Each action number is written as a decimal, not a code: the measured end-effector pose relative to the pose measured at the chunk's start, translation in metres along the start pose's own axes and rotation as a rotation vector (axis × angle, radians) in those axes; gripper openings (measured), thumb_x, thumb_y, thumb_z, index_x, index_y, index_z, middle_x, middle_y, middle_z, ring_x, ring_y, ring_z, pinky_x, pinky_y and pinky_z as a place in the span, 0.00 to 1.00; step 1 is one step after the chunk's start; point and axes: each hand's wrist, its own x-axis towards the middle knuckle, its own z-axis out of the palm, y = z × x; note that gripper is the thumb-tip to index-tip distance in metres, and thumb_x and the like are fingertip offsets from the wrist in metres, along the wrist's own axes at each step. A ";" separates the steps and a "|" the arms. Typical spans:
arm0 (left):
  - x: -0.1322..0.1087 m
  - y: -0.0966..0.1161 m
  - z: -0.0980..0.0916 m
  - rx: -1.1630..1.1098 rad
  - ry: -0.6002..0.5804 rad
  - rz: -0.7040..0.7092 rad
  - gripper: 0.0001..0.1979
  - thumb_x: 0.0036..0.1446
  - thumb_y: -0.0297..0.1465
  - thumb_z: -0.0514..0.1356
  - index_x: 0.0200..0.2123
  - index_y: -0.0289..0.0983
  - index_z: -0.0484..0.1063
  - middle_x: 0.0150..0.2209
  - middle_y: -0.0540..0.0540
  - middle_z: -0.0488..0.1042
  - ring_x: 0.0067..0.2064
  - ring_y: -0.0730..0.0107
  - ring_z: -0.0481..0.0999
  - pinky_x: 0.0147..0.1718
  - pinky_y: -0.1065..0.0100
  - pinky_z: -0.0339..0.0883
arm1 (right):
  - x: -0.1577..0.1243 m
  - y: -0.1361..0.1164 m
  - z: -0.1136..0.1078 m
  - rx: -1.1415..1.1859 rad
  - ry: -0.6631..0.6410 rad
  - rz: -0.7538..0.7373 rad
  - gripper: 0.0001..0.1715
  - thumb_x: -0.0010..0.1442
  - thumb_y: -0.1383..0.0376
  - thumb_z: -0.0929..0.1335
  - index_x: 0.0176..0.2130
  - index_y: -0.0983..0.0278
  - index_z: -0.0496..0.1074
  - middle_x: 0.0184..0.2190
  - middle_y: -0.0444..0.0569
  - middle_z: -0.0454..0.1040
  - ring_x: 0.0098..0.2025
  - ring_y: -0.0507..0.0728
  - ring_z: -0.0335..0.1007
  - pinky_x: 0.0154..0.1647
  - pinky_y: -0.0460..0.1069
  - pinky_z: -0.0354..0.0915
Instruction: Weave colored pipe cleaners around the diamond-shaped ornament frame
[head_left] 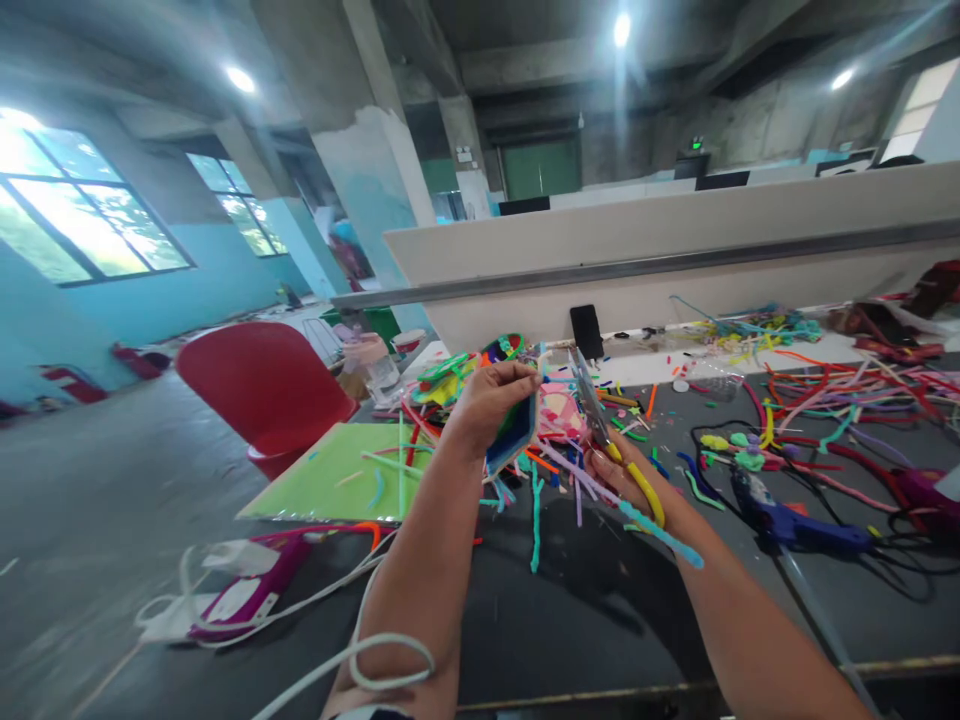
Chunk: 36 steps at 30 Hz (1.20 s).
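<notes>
My left hand (487,400) is closed on a small flat craft piece (514,435) with blue, green and white layers, held up above the dark table (585,610). My right hand (626,475) grips yellow-handled scissors (600,415), their blades pointing up beside the craft piece. A light blue pipe cleaner (660,535) lies along my right wrist. Both hands hover over a heap of cut pipe cleaner pieces (555,470).
A green sheet (337,485) lies at the table's left. A blue glue gun (787,515) with black cable rests to the right among long pipe cleaners (840,395). A red chair (262,385) stands at left. A white divider (675,260) backs the table.
</notes>
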 end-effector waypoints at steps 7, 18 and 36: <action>-0.001 0.003 -0.003 0.055 -0.039 -0.014 0.11 0.43 0.36 0.68 0.28 0.35 0.77 0.24 0.50 0.72 0.26 0.75 0.67 0.28 0.71 0.58 | 0.000 -0.003 0.004 -0.059 -0.055 0.012 0.21 0.58 0.48 0.66 0.46 0.58 0.65 0.31 0.45 0.64 0.28 0.51 0.61 0.26 0.47 0.60; 0.001 -0.006 0.003 0.067 -0.134 0.000 0.10 0.45 0.35 0.67 0.28 0.34 0.77 0.24 0.50 0.72 0.26 0.77 0.66 0.29 0.72 0.58 | -0.001 -0.002 0.007 0.099 -0.110 0.097 0.21 0.59 0.48 0.65 0.44 0.59 0.61 0.29 0.42 0.65 0.20 0.46 0.57 0.18 0.44 0.57; 0.003 -0.011 0.007 0.008 -0.166 -0.057 0.11 0.41 0.35 0.69 0.27 0.34 0.78 0.25 0.49 0.73 0.27 0.75 0.67 0.30 0.71 0.60 | -0.001 0.001 0.005 0.046 -0.123 0.065 0.20 0.61 0.49 0.63 0.43 0.61 0.61 0.27 0.40 0.63 0.19 0.45 0.56 0.18 0.42 0.55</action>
